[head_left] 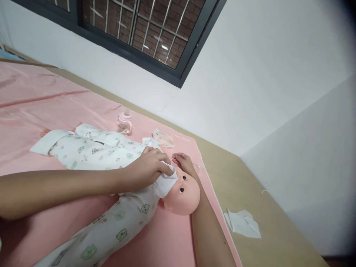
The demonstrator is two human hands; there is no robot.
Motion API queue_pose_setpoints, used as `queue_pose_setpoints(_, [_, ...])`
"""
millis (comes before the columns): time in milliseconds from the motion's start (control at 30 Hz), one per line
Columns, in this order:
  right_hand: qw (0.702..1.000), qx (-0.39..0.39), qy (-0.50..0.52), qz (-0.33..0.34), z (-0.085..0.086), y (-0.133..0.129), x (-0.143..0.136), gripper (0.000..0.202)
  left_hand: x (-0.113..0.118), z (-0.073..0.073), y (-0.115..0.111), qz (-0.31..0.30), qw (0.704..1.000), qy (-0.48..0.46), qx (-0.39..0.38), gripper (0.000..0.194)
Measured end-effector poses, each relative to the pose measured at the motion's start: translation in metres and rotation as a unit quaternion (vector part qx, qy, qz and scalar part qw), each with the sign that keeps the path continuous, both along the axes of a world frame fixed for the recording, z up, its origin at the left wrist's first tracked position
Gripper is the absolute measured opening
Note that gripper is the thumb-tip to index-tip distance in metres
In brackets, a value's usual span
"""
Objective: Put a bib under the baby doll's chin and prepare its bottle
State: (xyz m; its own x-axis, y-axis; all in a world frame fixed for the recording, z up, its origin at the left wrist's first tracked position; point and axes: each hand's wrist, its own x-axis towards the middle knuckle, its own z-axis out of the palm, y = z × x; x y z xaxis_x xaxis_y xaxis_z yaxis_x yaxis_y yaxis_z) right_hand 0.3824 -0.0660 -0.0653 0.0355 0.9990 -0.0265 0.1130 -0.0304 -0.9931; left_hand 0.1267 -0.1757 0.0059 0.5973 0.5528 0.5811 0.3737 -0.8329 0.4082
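A baby doll (186, 196) in white clothes printed with green animals (121, 234) lies face up. My left hand (150, 167) reaches across its chest, fingers closed on a white cloth (167, 182) at the doll's chin and mouth. My right hand (183, 162) rests beyond the doll's head, fingers apart and slightly curled, holding nothing. Its forearm runs along the top of the head. The doll's eyes and one ear show, while the cloth covers its lower face.
On the pink sheet (25, 111) stand a pink baby bottle (124, 122) and, nearer the head, a clear plastic packet (164, 138). A white cloth piece (244, 223) lies on the tan surface (222, 167) at the right. Behind are a white wall and barred window (180, 70).
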Motion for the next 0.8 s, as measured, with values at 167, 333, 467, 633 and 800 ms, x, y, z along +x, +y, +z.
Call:
queue_pose_setpoints(167, [1.0, 0.005, -0.008, 0.013, -0.001, 0.001, 0.001, 0.022, 0.0, -0.003, 0.002, 0.008, 1.0, 0.01, 0.023, 0.043])
queue_pose_setpoints(333, [1.0, 0.008, -0.014, 0.023, -0.003, 0.001, 0.003, 0.024, 0.0, -0.006, 0.005, 0.013, 0.998, 0.03, 0.049, 0.05])
queue_pose_setpoints(467, [1.0, 0.007, 0.0, 0.017, -0.003, 0.002, 0.002, 0.023, 0.0, -0.005, 0.007, 0.026, 0.998, 0.031, 0.04, 0.051])
queue_pose_setpoints(633, [1.0, 0.004, 0.002, 0.001, -0.003, 0.003, 0.001, 0.019, -0.004, 0.004, 0.006, 0.001, 1.0, 0.005, -0.007, 0.044])
queue_pose_setpoints(800, [1.0, 0.011, -0.005, 0.005, -0.004, 0.003, 0.002, 0.017, -0.005, 0.007, -0.001, -0.024, 0.999, -0.006, -0.021, 0.045])
